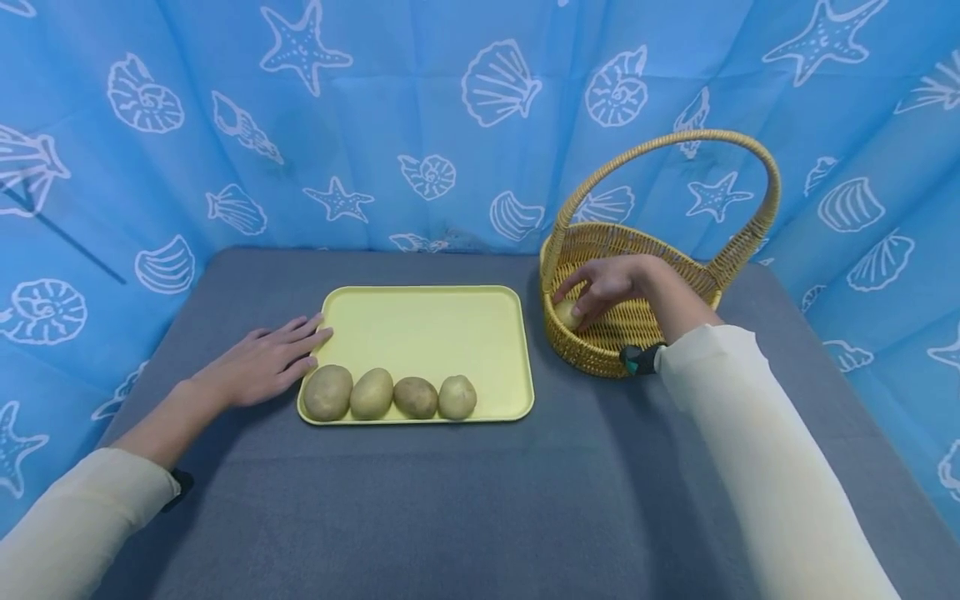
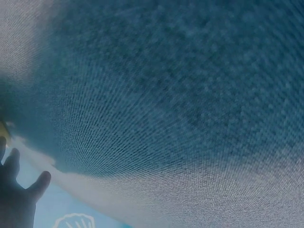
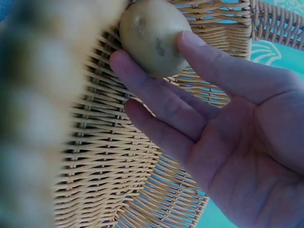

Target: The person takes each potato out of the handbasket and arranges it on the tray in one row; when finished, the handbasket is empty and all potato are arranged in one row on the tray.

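Inside the basket, the right hand pinches a potato between thumb and fingertips around its middle, a firm, smooth, likely fairly heavy lump, while the left hand rests flat, holding nothing.

Light: bright, even, soft shadows under both arms.
Head view: sharp, edges bowed.
Left wrist: dim, blurry cloth close-up.
Right wrist: near basket rim blurred.
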Available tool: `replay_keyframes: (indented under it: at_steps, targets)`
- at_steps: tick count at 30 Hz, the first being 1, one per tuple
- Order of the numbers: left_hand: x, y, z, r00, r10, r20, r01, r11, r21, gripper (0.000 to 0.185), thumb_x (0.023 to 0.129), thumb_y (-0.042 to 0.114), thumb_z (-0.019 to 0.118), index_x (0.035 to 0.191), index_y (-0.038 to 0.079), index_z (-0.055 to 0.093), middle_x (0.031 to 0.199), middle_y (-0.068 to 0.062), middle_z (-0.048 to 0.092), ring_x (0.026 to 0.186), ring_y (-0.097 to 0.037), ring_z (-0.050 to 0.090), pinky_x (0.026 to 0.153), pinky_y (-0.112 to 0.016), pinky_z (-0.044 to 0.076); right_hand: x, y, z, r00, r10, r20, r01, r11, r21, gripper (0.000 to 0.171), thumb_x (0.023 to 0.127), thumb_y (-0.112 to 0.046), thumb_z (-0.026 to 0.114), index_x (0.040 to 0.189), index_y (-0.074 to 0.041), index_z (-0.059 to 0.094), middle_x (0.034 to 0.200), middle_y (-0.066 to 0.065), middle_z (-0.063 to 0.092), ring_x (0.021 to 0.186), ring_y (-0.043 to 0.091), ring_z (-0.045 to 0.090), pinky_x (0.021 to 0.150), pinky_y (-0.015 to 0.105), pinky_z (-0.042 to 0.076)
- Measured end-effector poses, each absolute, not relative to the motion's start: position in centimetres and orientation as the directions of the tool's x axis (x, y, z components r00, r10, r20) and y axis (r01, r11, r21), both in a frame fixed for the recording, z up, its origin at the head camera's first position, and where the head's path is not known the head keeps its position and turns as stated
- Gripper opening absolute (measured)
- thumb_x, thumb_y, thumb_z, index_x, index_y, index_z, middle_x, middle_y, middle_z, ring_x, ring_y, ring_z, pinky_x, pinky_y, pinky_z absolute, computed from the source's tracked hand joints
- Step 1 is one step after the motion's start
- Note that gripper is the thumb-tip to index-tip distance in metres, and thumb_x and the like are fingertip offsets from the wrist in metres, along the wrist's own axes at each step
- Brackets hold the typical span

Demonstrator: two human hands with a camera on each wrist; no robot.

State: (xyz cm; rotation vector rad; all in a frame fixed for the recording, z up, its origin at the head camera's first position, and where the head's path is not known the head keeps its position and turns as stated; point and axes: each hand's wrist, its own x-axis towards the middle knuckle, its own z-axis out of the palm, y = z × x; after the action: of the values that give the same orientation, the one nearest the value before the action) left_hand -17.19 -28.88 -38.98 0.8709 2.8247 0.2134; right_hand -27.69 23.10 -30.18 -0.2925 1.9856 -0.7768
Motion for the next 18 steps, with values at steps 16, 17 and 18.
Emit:
replay_keyframes:
  at_steps: [16, 17, 18]
  targets:
    - [-17.1, -28.7, -38.9, -0.817, 0.559, -0.142, 0.533, 0.825, 0.186, 0.055, 0.109, 0.038, 0.038, 0.157, 0.013, 0.032, 0.162, -0.017, 0.026, 0.147, -0.042, 0.023, 0.106, -0.069, 0.026, -25.5, 23.8, -27.9, -0.640, -0.651, -0.409, -0.385, 0.732, -0.563, 0.045, 0.092, -0.014, 0.072, 0.136, -0.008, 0.061, 0.127, 0.011, 0.063, 0.123, 0.034, 0.055, 0.103, 0.052, 0.041]
    - [-17.2, -28.7, -38.9, -0.817, 0.559, -0.141, 0.533, 0.825, 0.185, 0.055, 0.109, 0.038, 0.038, 0.158, 0.013, 0.032, 0.162, -0.017, 0.026, 0.147, -0.042, 0.023, 0.106, -0.069, 0.026, -25.3, 23.9, -27.6, -0.639, -0.663, -0.389, -0.404, 0.721, -0.563, 0.045, 0.092, -0.014, 0.072, 0.136, -0.008, 0.062, 0.128, 0.011, 0.063, 0.123, 0.033, 0.055, 0.104, 0.053, 0.041]
    - [-17.2, -28.7, -38.9, -0.817, 0.559, -0.142, 0.533, 0.826, 0.185, 0.055, 0.109, 0.038, 0.038, 0.158, 0.014, 0.032, 0.162, -0.017, 0.026, 0.147, -0.042, 0.023, 0.106, -0.069, 0.025, -25.1, 24.0, -27.4, -0.640, -0.672, -0.373, -0.417, 0.711, -0.566, 0.045, 0.092, -0.013, 0.072, 0.136, -0.009, 0.062, 0.130, 0.010, 0.062, 0.123, 0.033, 0.055, 0.104, 0.054, 0.041]
